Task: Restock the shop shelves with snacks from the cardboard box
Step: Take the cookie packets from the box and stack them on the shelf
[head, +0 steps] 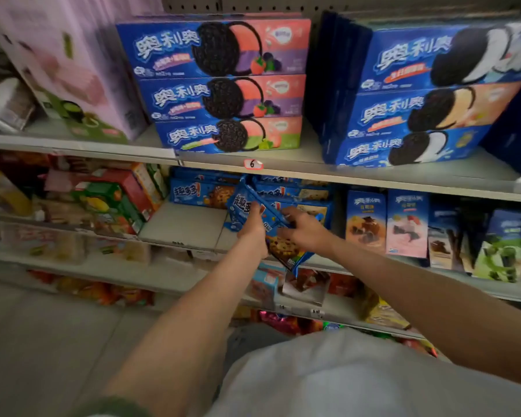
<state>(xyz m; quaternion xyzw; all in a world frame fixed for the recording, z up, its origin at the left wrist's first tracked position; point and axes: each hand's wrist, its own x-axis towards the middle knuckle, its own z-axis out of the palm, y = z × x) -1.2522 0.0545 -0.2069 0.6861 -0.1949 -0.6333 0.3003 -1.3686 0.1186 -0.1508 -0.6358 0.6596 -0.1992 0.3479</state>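
Reaching forward from a white-clad torso at the bottom edge, both bare arms converge on the second shelf (181,227) down. The left hand (254,228) is closed around a blue chocolate-chip cookie packet (247,206), fingers wrapped over its upper part; the right hand (303,228) lies just beside it with fingers curled, touching the packet's right edge, though I cannot tell whether it truly grips or only steadies. The packet is tilted, its long axis running from upper left, by the shelf lip, down to lower right, where its end hangs past the shelf front. Judging by this, the coming move is to swing that long axis level and push it back toward the row of matching blue packets (202,194) directly behind, with bare shelf open to the left. Farther up, stacked blue sandwich-cookie boxes (223,82) fill the upper shelf. No cardboard box is in view, and the left-hand goods are blurred beyond reading.
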